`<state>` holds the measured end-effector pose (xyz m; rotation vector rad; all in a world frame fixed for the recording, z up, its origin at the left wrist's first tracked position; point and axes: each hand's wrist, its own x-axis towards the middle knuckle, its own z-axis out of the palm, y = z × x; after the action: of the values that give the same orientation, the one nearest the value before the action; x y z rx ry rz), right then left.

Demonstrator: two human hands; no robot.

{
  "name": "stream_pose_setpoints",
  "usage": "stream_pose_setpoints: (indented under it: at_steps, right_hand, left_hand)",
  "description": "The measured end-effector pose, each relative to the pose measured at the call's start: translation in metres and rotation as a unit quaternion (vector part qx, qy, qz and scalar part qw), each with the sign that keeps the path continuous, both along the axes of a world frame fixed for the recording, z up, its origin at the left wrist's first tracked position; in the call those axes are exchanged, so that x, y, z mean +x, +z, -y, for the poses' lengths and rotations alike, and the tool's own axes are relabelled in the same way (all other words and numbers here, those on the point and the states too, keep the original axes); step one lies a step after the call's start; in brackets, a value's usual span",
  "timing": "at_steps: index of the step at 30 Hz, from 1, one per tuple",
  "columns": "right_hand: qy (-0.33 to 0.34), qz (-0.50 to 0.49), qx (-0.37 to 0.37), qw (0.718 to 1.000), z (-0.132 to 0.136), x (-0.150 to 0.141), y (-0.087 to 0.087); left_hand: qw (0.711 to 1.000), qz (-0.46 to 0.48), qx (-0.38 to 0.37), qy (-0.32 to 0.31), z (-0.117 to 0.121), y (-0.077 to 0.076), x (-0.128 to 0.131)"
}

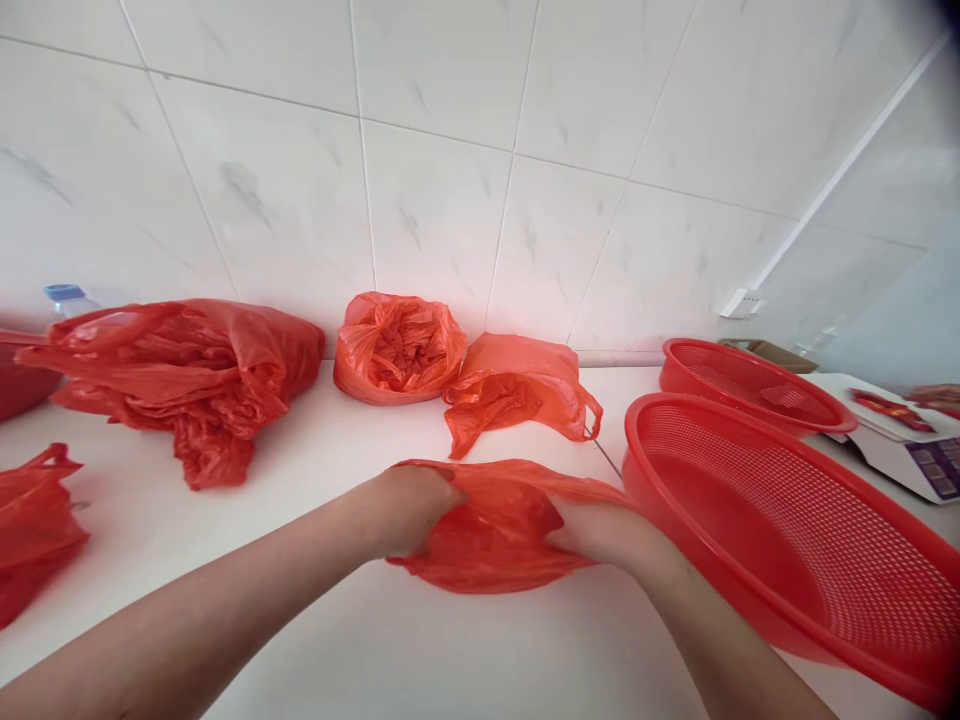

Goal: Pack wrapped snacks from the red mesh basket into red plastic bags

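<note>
Both hands reach into the mouth of a red plastic bag (pixel 495 570) low in the middle of the white table. My left hand (pixel 420 508) is at the bag's left side, its fingers hidden inside the film. On the right side, my right hand (pixel 589 525) goes in up to about the wrist, with its fingers out of sight. The bag bulges wide between the two hands. Just behind it lies a flattened red plastic bag (pixel 525 375) with its handle loop toward the right.
Along the tiled wall sit a rounded red bag (pixel 397 350) and a large crumpled bag bundle (pixel 225 350). Another red bag (pixel 34 525) lies at the left edge. To the right are two red mesh baskets (pixel 750 520), and a scale (pixel 885 430) stands beyond them.
</note>
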<state>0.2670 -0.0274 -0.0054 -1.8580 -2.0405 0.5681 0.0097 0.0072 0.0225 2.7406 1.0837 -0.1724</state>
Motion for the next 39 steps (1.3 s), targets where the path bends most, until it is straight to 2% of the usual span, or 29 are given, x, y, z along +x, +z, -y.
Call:
stream_pose_setpoints:
  at_steps: [3,6,8,10,12,14,16,19,21,23,27,30,34,37,39]
  right_hand:
    - [0.036,0.041,-0.041,0.998,0.018,-0.018,0.015]
    - [0.112,0.071,-0.012,0.991,0.036,-0.036,0.035]
    - [0.165,0.058,-0.01,0.985,0.039,-0.043,0.047]
    - [0.166,0.023,-0.024,0.986,0.034,-0.041,0.051]
    - [0.112,-0.002,-0.021,0.993,0.019,-0.032,0.045]
    - [0.044,-0.027,-0.016,0.999,0.001,-0.02,0.03]
    - [0.017,-0.056,-0.042,0.997,-0.015,-0.006,0.014]
    - [0.068,-0.116,-0.122,0.983,-0.023,0.01,-0.003]
    - [0.099,-0.154,-0.148,0.972,-0.019,0.016,-0.005]
    - [0.084,-0.171,-0.15,0.97,-0.012,0.017,-0.001]
    - [-0.006,-0.136,-0.044,0.99,-0.006,0.006,0.009]
    - [-0.004,-0.109,0.017,0.994,-0.014,-0.005,0.007]
    - [0.006,-0.076,0.038,0.996,-0.032,-0.007,-0.011]
    - [-0.006,-0.078,0.045,0.996,-0.043,-0.003,-0.025]
    - [-0.022,-0.085,0.062,0.994,-0.044,-0.001,-0.029]
  left_hand:
    - [0.999,0.006,0.034,-0.034,0.013,0.018,0.008]
    - [0.992,0.054,0.064,-0.092,0.021,0.031,0.017]
    - [0.987,0.08,0.084,-0.111,0.02,0.034,0.02]
    - [0.985,0.076,0.117,-0.102,0.012,0.031,0.022]
    - [0.985,0.058,0.149,-0.068,0.001,0.024,0.022]
    - [0.984,0.047,0.167,-0.032,-0.012,0.014,0.021]
    - [0.984,0.045,0.17,-0.006,-0.024,0.002,0.018]
    - [0.987,0.052,0.15,0.011,-0.038,-0.015,0.014]
    - [0.99,0.064,0.127,0.0,-0.042,-0.021,0.013]
    - [0.99,0.085,0.108,-0.024,-0.042,-0.021,0.014]
    - [0.984,0.132,0.103,-0.056,-0.029,-0.009,0.019]
    - [0.978,0.159,0.101,-0.087,-0.009,-0.003,0.021]
    - [0.976,0.146,0.076,-0.145,0.022,-0.015,0.012]
    - [0.978,0.106,0.096,-0.15,0.039,-0.027,0.002]
    - [0.976,0.111,0.112,-0.148,0.047,-0.033,-0.004]
